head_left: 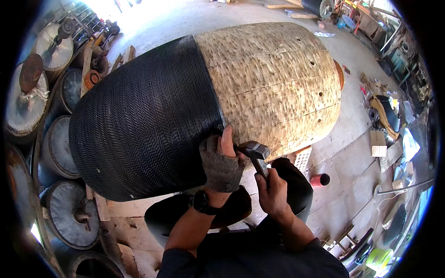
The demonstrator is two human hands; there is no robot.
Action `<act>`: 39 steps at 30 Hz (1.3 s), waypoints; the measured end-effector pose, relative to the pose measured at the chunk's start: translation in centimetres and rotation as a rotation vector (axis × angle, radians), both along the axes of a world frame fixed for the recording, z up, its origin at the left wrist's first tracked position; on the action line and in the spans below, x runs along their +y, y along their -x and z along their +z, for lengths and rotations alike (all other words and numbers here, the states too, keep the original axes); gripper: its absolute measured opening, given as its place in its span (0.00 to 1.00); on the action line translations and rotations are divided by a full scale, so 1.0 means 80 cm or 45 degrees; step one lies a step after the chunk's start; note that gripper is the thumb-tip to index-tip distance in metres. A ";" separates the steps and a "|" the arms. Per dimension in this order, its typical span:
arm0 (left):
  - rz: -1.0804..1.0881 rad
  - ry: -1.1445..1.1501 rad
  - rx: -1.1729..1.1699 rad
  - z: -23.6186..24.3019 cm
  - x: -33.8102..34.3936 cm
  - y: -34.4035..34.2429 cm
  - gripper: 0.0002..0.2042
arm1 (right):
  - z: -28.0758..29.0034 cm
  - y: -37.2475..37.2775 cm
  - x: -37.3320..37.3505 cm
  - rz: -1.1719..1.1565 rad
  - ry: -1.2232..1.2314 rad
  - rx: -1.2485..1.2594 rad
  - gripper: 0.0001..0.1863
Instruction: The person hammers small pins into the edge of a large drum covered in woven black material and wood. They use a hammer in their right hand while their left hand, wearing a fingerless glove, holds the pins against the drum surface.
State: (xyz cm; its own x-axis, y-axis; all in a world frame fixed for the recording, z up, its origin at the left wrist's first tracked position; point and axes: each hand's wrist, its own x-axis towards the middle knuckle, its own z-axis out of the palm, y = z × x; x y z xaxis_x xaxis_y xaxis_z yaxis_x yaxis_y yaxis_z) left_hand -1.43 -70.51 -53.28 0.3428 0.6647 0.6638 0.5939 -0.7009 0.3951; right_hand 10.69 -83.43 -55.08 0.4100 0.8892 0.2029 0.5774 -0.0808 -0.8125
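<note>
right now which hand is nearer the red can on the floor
Right: your right hand, gripping the hammer, is left of the red can; your left hand is farther left, by the drum.

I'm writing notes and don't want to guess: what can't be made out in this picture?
All in the head view:
- Whether the left hand grips anything: the hand itself and the hammer hide its fingertips.
- The hammer's handle end: hidden by the right hand.
- The big roller's underside: turned away.
- The watch display: too dark and small.
</note>
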 end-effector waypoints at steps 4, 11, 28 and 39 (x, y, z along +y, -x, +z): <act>-0.032 0.047 -0.025 -0.013 0.001 0.001 0.33 | 0.002 0.001 -0.004 -0.029 -0.018 0.027 0.12; -0.009 0.091 0.047 0.006 -0.001 0.002 0.34 | 0.000 0.002 -0.001 -0.008 -0.015 -0.038 0.11; 0.009 0.022 0.026 -0.007 0.000 -0.002 0.38 | 0.002 -0.001 0.000 -0.005 0.016 -0.019 0.12; -0.007 -0.071 -0.015 -0.003 0.000 0.000 0.35 | 0.004 0.003 0.002 -0.002 -0.062 -0.021 0.10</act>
